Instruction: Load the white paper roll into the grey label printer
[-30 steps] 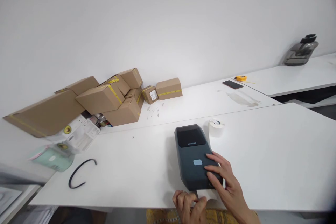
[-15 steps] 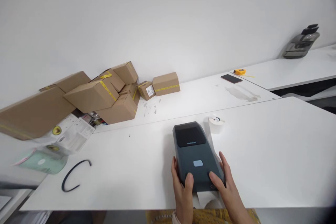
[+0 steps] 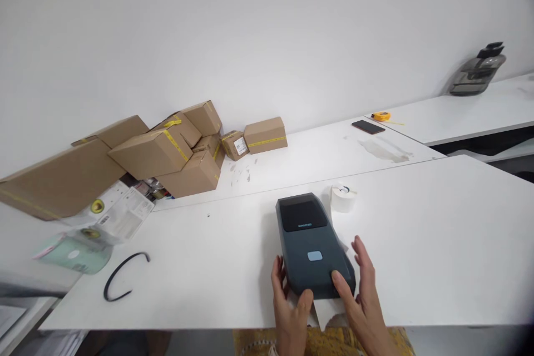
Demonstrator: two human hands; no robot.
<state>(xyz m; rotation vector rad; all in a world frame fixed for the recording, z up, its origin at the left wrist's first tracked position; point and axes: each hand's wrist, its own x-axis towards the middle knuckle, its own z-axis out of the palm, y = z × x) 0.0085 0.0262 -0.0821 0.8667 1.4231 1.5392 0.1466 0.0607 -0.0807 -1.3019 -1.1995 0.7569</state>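
A dark teal label printer (image 3: 308, 272) with a black top panel and a pale blue button lies on the white table, close to its front edge. A strip of white paper (image 3: 322, 316) hangs out of its front end. My left hand (image 3: 290, 308) grips the printer's front left corner, thumb at the front edge and fingers along the side. At the front right corner, my right hand (image 3: 362, 300) has its thumb on the casing; its index finger stands away from the side and the other fingers are partly hidden. Behind the printer stands a white label roll (image 3: 343, 198).
Cardboard boxes (image 3: 150, 150) with yellow tape are piled at the back left. A black headband (image 3: 112, 278) and plastic-wrapped packages (image 3: 87, 253) lie on the left. Farther back are a phone (image 3: 367, 126), a yellow tape measure (image 3: 381, 116) and a grey transparent bottle (image 3: 478, 73).
My right hand's fingers have lifted away from the printer's side, while its thumb stays on the casing. My left thumb has slid down to the front edge. More of the paper strip shows.
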